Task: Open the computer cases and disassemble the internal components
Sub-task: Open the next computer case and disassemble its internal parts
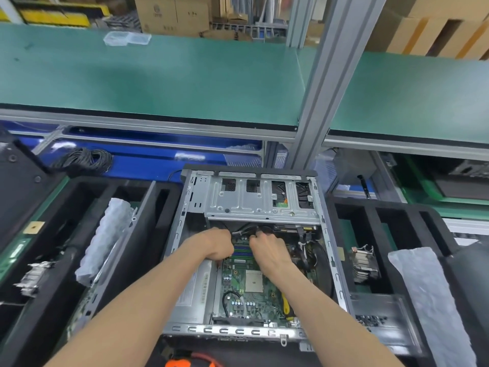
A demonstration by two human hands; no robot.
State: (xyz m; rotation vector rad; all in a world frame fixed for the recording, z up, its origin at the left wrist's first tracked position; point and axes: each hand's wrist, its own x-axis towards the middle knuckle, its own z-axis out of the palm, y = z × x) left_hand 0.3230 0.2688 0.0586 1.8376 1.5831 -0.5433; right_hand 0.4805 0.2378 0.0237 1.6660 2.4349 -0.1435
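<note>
Two green shelf boards (164,75) spanned the far side, split by a grey aluminium post (320,96) that rose just behind the open computer case (185,234). Black foam trays (375,215) flanked the case left and right, the right one holding a finned heatsink (363,263) (bubble wrap (426,295) lay near it). A clear plastic box (127,38) sat far left on the shelf. Inside the case, over the motherboard (246,295), the left hand (214,245) and right hand (270,250) had fingers curled down among cables beneath the drive cage (254,200); what they gripped I could not tell. Label print was unreadable.
</note>
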